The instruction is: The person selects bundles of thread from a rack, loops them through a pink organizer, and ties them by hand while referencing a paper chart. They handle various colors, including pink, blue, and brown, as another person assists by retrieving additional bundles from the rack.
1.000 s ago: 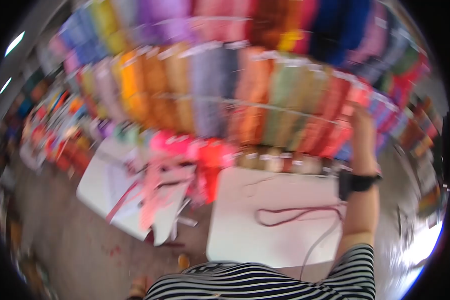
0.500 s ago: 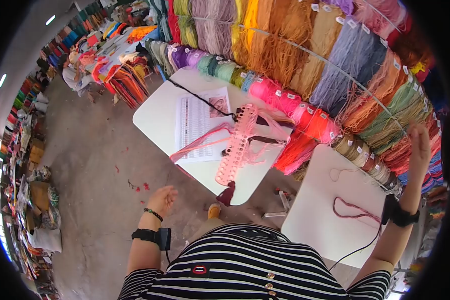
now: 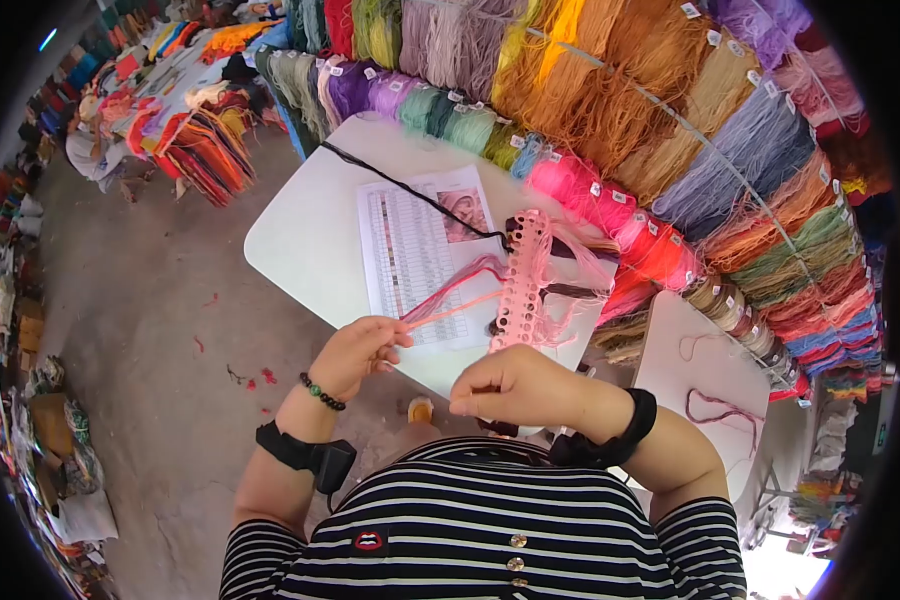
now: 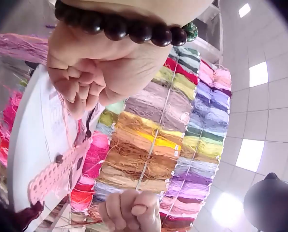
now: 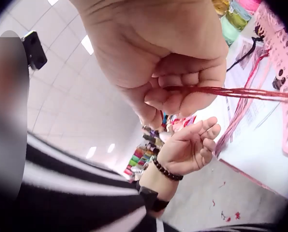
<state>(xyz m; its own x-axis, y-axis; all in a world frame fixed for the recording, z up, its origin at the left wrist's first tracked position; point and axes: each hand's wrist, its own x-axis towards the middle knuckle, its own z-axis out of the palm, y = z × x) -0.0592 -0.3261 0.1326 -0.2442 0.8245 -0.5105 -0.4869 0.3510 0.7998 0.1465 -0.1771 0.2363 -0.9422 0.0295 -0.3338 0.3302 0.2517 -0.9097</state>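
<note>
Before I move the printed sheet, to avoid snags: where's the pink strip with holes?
In the head view, the pink strip lies on the white table, just right of the printed sheet, just beyond the right hand.

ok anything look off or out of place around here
Small red scraps lie loose on the floor near the white table with the printed sheet. They look dropped, since most yarn nearby hangs in neat bundles.

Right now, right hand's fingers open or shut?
Shut on something: in the right wrist view, the right hand has its fingers curled round red threads, which stretch out toward the perforated pink strip.
</note>
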